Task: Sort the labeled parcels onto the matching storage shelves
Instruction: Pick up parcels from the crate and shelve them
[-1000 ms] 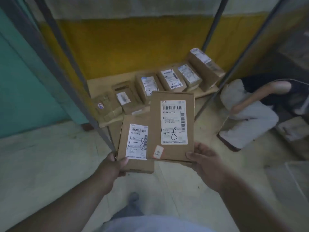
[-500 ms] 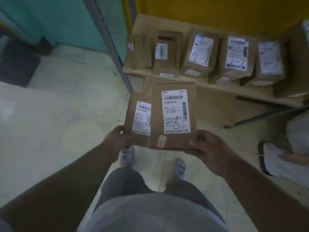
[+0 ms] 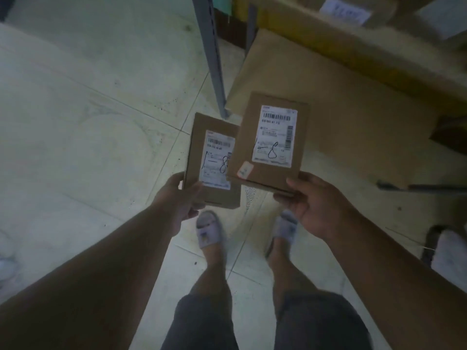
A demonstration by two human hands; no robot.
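Standing beside a low cardboard-lined shelf (image 3: 328, 117), a person holds two flat parcels marked 1-8, the right parcel (image 3: 270, 145) pinched in the right hand (image 3: 316, 205), overlapping the left parcel (image 3: 212, 162) gripped by the left hand (image 3: 177, 200); both labels should stay face-up for matching.

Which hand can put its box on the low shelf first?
Probably the right hand. Its parcel already overlaps the empty lower shelf board, and lies on top of the left hand's parcel, which hangs over the floor.
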